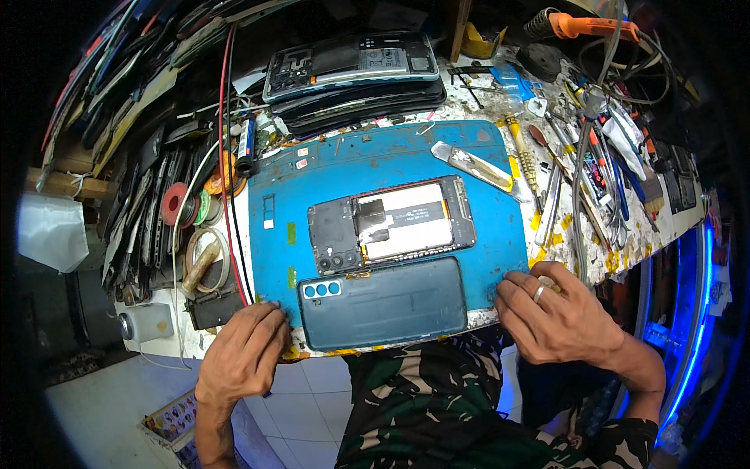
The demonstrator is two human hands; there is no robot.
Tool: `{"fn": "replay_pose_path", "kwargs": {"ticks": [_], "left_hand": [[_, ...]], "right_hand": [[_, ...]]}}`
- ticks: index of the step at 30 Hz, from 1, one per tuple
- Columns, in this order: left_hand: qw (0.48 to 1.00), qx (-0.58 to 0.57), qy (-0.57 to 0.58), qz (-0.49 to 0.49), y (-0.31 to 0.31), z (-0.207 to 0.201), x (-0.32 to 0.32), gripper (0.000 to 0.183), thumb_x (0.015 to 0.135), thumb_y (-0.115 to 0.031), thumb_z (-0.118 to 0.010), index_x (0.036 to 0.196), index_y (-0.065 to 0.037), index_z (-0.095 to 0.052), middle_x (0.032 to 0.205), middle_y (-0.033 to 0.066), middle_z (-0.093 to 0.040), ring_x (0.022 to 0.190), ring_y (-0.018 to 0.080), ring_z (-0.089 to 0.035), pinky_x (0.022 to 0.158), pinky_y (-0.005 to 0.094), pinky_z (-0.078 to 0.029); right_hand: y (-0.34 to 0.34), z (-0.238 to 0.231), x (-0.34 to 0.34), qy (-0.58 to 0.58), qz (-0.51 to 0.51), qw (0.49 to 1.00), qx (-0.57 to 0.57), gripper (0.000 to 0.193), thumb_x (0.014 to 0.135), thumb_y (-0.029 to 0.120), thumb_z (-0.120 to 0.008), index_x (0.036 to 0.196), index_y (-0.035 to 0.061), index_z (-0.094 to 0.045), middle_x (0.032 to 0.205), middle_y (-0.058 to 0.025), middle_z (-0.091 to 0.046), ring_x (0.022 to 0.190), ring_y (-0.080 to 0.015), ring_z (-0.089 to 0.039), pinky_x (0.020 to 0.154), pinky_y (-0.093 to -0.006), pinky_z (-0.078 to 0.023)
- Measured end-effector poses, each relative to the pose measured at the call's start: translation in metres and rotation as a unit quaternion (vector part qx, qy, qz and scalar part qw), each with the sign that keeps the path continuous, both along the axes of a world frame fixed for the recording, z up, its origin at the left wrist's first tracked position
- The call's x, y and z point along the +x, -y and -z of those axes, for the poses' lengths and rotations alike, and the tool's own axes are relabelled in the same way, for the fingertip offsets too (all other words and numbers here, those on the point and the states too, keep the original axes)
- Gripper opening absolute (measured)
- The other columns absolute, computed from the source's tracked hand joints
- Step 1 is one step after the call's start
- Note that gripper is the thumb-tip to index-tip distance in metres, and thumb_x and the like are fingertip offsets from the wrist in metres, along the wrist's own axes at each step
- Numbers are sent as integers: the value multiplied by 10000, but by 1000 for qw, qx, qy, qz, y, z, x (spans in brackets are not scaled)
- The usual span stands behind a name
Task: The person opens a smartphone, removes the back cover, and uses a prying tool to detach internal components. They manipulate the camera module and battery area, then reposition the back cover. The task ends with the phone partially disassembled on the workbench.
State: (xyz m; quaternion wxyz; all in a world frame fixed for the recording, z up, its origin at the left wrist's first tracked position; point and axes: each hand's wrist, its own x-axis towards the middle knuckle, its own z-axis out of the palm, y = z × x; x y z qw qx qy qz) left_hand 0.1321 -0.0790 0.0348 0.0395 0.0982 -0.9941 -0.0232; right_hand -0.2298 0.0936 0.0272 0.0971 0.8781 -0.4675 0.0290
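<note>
A blue work mat (pixel 406 148) lies across the bench in front of me. My left hand (pixel 246 348) is closed at its near left corner, with the fingertips pressed on the edge. My right hand (pixel 551 313), wearing a ring, closes on the near right corner. Between them lies a detached dark phone back cover (pixel 391 309), its three camera holes at the left. Just beyond it rests an opened phone (pixel 410 225) with its battery and inner parts exposed. A knife-like tool with a pale handle (pixel 478 170) lies at the mat's far right.
A stack of opened phones (pixel 355 66) stands behind the mat. Screwdrivers, tweezers and a brush (pixel 652 199) crowd the right side. Solder-type spools (pixel 176 205), red and black cables (pixel 226 156) and piled phone parts (pixel 144 195) fill the left. A small clear bottle (pixel 147 322) stands at the near left.
</note>
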Motion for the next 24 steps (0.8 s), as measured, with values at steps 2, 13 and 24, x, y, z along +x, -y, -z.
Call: {"fn": "replay_pose_path", "kwargs": {"ticks": [2,13,24], "left_hand": [[1000,10,-13,7,-2,0,1,254,755,-14,-706,975,113,-710,1059,198,-672,1007,358,-684,890,460,-598],[996,65,-38,-48,-13,-1,1,248,753,-10,-786,986,47,-725,1041,153,-704,975,320,-705,875,443,-607],[968,112,-163,-154,-11,22,-69,325,773,-76,-851,1070,-17,-732,1142,122,-710,1024,315,-693,873,410,-569]], "right_hand": [[-1,0,-1,-5,3,1000,-6,211,856,210,-616,896,17,-693,989,-99,-678,969,-221,-651,857,-367,-520],[-5,0,-6,83,9,996,20,199,845,192,-668,977,47,-703,1067,-74,-705,989,-200,-662,818,-352,-511],[62,-1,27,211,17,977,29,213,815,163,-825,1001,107,-738,992,-3,-702,848,-157,-655,730,-348,-499]]}}
